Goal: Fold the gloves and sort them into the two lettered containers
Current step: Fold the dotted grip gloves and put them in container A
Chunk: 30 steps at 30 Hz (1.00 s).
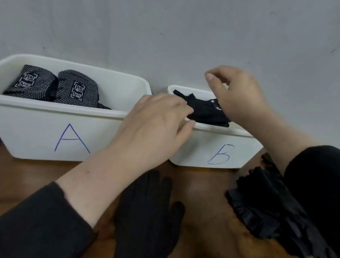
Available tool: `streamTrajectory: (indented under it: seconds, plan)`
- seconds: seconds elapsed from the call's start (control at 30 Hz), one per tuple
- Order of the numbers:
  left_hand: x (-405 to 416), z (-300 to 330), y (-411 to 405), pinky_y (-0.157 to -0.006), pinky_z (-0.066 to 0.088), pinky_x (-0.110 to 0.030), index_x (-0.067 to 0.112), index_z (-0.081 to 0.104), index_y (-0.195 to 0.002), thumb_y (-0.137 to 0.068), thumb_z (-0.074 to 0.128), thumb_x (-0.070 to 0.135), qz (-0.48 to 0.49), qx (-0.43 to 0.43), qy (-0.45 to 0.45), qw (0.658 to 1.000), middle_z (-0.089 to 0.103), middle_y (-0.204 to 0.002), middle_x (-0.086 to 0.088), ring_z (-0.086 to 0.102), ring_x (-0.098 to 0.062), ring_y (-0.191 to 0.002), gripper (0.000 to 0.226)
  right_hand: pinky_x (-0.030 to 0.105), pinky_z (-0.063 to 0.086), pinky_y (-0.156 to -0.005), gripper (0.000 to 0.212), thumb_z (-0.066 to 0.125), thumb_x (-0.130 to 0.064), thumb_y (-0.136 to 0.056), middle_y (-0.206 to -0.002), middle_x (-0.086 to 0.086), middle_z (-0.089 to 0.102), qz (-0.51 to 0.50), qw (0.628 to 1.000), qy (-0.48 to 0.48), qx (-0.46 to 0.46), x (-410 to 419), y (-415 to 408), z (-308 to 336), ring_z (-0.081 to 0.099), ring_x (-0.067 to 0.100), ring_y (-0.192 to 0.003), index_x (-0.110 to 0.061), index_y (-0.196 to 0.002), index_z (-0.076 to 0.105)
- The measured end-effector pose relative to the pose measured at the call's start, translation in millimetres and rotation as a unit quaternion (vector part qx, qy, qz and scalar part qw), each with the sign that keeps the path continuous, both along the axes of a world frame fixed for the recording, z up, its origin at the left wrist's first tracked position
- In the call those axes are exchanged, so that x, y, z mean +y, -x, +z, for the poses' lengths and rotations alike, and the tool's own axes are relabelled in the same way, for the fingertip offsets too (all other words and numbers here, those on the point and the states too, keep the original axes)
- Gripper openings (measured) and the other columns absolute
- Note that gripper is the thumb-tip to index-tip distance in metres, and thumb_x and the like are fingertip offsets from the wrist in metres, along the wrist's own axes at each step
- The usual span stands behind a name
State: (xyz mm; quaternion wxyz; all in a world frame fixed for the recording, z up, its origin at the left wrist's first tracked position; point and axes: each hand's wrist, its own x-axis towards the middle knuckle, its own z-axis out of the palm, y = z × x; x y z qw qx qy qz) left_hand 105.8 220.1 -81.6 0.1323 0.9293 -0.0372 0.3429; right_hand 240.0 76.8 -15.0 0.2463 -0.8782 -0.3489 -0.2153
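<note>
Gripping black folded glove (207, 112) over bin "B" (215, 149): left fingers (185, 118); right fingers (211, 78) loose.

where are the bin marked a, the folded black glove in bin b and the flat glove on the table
bin marked A (38, 126), head view, bare front wall left of the letter
folded black glove (207, 112), head view, middle of the bundle
flat glove (146, 215), head view, its palm
</note>
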Motion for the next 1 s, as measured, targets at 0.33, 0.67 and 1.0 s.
streamTrajectory:
  seconds: [0.33,0.67,1.0]
  plan:
    - [-70.5,-61.4,45.5,-0.081,0.047,-0.031,0.027,0.065,-0.106,-0.1,0.04,0.041,-0.06,0.079,0.11,0.989,0.062,-0.099,0.012,0.054,-0.01,-0.095,0.03,0.025,0.049,-0.073,0.019,0.051,-0.033,-0.1,-0.088,-0.017,0.061,-0.002,0.996,0.014,0.088,-108.3,154.7,-144.4,0.057,0.005,-0.082,-0.025,-0.097,0.068]
    - [-142.2,-86.8,62.8,-0.088,0.044,-0.022,0.033,0.051,-0.134,-0.103,0.04,0.038,-0.03,0.163,0.195,0.967,0.061,-0.122,0.015,0.056,-0.004,-0.107,0.033,0.018,0.049,-0.063,0.019,0.052,-0.026,-0.104,-0.082,-0.017,0.068,-0.047,0.966,-0.182,0.176,-157.3,175.0,-158.0,0.064,0.004,-0.073,-0.026,-0.104,0.071]
    - [-155.8,-104.4,64.9,-0.104,0.042,-0.029,0.035,0.048,-0.14,-0.102,0.043,0.045,-0.073,0.229,0.156,0.958,0.052,-0.137,0.017,0.049,-0.008,-0.123,0.04,0.043,0.038,-0.107,0.017,0.067,-0.026,-0.095,-0.113,-0.011,0.066,-0.172,0.972,-0.161,-0.005,-195.6,134.9,-154.2,0.061,0.013,-0.11,-0.022,-0.111,0.07]
